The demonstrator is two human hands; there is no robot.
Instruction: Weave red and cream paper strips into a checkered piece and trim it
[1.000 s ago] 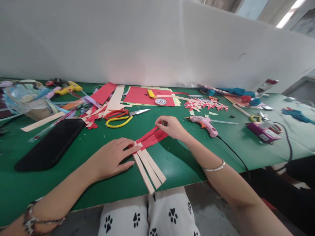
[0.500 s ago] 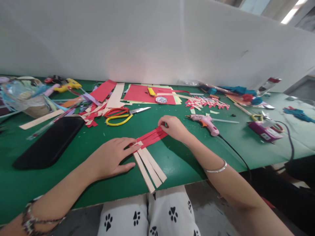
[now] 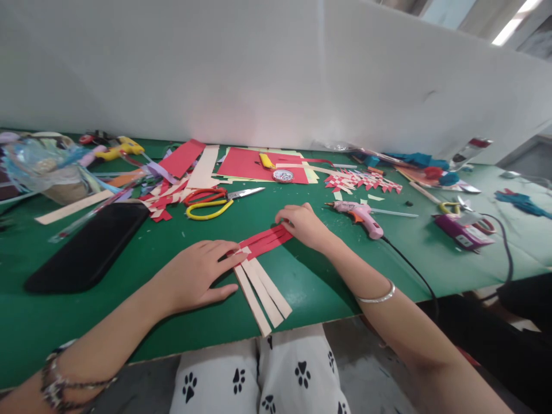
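Observation:
Several red paper strips (image 3: 264, 241) cross several cream paper strips (image 3: 265, 292) near the front edge of the green table (image 3: 310, 282). My left hand (image 3: 200, 275) lies flat with fingers stretched out, pressing the spot where the strips meet. At the far end of the red strips my right hand (image 3: 304, 225) has its fingers curled down onto their tips. The cream strips stick out past the table edge toward my lap.
Red-and-yellow scissors (image 3: 213, 204) lie behind the strips, a pink glue gun (image 3: 360, 215) with its black cord to the right. A black case (image 3: 88, 247) sits at left, red and cream sheets (image 3: 254, 164) and a woven red-cream piece (image 3: 362, 181) at the back. Purple tool (image 3: 463, 233) far right.
My right hand has lowered the lifted red strip ends down onto the table and flattened them. My left hand has stayed pressed in place.

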